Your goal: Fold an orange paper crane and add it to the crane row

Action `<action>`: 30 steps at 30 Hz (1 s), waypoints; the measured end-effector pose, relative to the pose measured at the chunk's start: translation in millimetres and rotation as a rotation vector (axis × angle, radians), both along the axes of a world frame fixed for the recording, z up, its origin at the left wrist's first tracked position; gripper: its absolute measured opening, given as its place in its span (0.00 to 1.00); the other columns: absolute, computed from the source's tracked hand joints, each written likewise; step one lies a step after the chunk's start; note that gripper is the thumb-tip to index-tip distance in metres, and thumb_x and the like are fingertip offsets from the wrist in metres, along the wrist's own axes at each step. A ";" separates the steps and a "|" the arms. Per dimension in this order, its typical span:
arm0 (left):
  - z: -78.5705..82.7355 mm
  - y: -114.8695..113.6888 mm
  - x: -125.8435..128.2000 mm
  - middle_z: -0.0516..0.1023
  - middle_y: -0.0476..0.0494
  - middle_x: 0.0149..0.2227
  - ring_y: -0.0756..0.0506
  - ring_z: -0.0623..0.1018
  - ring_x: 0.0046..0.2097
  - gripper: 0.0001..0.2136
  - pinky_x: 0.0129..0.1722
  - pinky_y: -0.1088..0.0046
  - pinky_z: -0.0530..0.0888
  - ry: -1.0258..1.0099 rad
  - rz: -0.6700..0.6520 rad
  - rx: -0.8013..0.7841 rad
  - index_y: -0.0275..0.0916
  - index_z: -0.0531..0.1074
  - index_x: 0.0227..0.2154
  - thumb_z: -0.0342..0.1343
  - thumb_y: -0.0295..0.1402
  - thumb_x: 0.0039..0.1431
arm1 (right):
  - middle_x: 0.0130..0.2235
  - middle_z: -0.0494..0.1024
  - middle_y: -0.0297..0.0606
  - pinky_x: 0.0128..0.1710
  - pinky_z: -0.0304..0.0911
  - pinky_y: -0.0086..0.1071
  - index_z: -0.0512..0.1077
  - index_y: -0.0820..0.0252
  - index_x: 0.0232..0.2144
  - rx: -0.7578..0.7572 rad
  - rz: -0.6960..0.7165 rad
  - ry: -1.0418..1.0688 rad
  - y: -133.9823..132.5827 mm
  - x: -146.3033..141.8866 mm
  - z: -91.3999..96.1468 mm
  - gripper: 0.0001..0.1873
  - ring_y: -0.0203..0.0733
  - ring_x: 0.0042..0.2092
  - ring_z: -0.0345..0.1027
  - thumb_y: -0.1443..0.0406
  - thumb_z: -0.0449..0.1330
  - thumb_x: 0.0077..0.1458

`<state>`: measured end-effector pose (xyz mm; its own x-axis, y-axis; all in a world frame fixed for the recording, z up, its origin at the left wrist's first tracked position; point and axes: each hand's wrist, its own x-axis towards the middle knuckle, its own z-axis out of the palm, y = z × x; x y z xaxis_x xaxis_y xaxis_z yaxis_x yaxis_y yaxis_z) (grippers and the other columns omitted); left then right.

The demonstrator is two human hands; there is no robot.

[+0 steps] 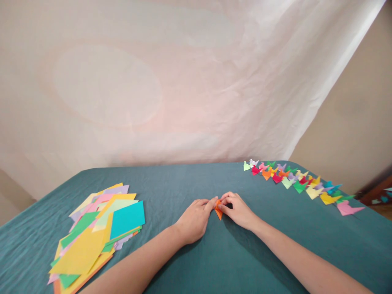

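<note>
A small piece of orange folded paper (pixel 218 211) lies near the middle of the table, with its pointed end toward me. My left hand (pixel 197 218) comes in from the left, and its fingertips press on the upper left edge of the paper. On the other side, my right hand (pixel 237 209) pinches the right edge between thumb and fingers. Both hands are closed on the same piece, their fingertips almost meeting at its top. The fingers cover part of the paper, so its full folded shape is hidden.
A loose pile of coloured paper sheets (pixel 82 249) lies at the left, a blue sheet (pixel 128 219) on its right side. Rows of small folded paper birds (pixel 314 191) stand along the right back. A dark green cloth (pixel 171 183) covers the table; a pale curtain (pixel 190 81) hangs behind.
</note>
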<state>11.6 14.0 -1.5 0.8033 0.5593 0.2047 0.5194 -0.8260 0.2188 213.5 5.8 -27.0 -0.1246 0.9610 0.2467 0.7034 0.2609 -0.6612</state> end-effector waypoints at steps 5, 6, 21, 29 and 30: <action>-3.9 0.0 -1.5 0.66 0.40 0.55 0.45 0.65 0.55 0.24 0.56 0.66 0.60 -0.009 -0.036 0.013 0.37 0.53 0.58 0.42 0.22 0.58 | 0.37 0.73 0.37 0.44 0.56 0.36 0.74 0.57 0.22 0.011 0.003 -0.016 0.6 0.0 -2.1 0.12 0.42 0.40 0.64 0.61 0.57 0.53; -5.2 0.0 -1.9 0.66 0.41 0.55 0.44 0.64 0.56 0.23 0.56 0.65 0.60 -0.003 -0.051 0.021 0.38 0.54 0.58 0.43 0.23 0.58 | 0.37 0.73 0.37 0.44 0.56 0.36 0.74 0.57 0.22 0.014 0.006 -0.023 1.0 0.2 -2.7 0.11 0.41 0.40 0.64 0.61 0.57 0.53; -5.1 -3.0 -0.6 0.65 0.44 0.55 0.44 0.59 0.59 0.19 0.58 0.64 0.57 0.075 -0.030 0.164 0.38 0.61 0.54 0.44 0.26 0.60 | 0.35 0.74 0.36 0.42 0.57 0.34 0.72 0.58 0.23 0.044 -0.004 -0.046 6.4 2.7 -8.7 0.08 0.40 0.38 0.65 0.61 0.60 0.50; -3.2 -4.5 -0.2 0.60 0.42 0.58 0.41 0.52 0.62 0.21 0.58 0.61 0.55 0.100 0.037 0.222 0.42 0.57 0.57 0.45 0.27 0.60 | 0.33 0.73 0.35 0.41 0.57 0.35 0.71 0.58 0.24 0.072 -0.007 -0.064 6.8 2.3 -8.5 0.08 0.40 0.37 0.65 0.61 0.60 0.50; -3.3 -4.5 -0.2 0.60 0.43 0.58 0.41 0.52 0.61 0.21 0.58 0.61 0.55 0.101 0.037 0.219 0.42 0.58 0.56 0.45 0.27 0.60 | 0.33 0.73 0.35 0.41 0.57 0.35 0.71 0.58 0.24 0.074 -0.007 -0.065 7.0 2.5 -8.6 0.08 0.40 0.37 0.65 0.61 0.61 0.50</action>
<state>11.5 9.5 -4.9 0.8059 0.5394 0.2442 0.5600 -0.8283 -0.0183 216.0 12.8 -35.6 -0.1361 0.9415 0.3084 0.7464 0.3021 -0.5930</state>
